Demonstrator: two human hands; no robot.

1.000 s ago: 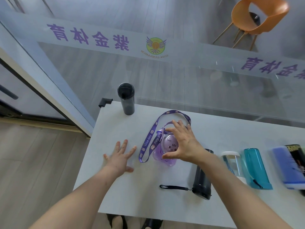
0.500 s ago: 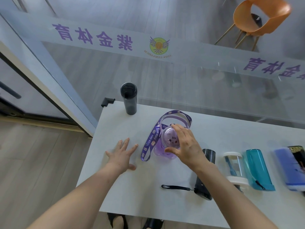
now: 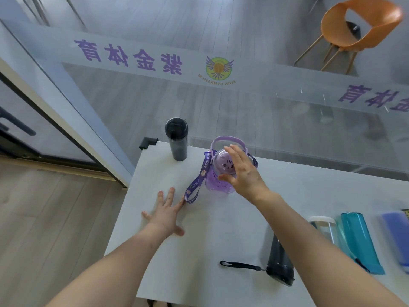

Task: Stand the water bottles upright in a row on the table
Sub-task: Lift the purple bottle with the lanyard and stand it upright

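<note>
A black bottle (image 3: 177, 138) stands upright at the table's (image 3: 199, 251) far left corner. Just right of it stands a purple bottle (image 3: 218, 173) with a cat-face lid, a carry handle and a purple lanyard (image 3: 199, 178) trailing to the left. My right hand (image 3: 243, 173) wraps the lid from the right, thumb in front and fingers behind. Flat on the table lies my left hand (image 3: 164, 213), its fingers spread near the lanyard's end. Lying on their sides at the right are a black bottle (image 3: 280, 260) with a strap, a clear bottle (image 3: 323, 227), a teal bottle (image 3: 360, 240) and a blue bottle (image 3: 398, 231).
A glass wall with purple lettering (image 3: 132, 58) runs right behind the table's far edge. A door frame (image 3: 66, 111) stands to the left. An orange chair (image 3: 358, 25) sits beyond the glass.
My right hand has carried the purple bottle away from me and leftward, and it now stands beside the upright black bottle. My left hand has stayed flat on the table.
</note>
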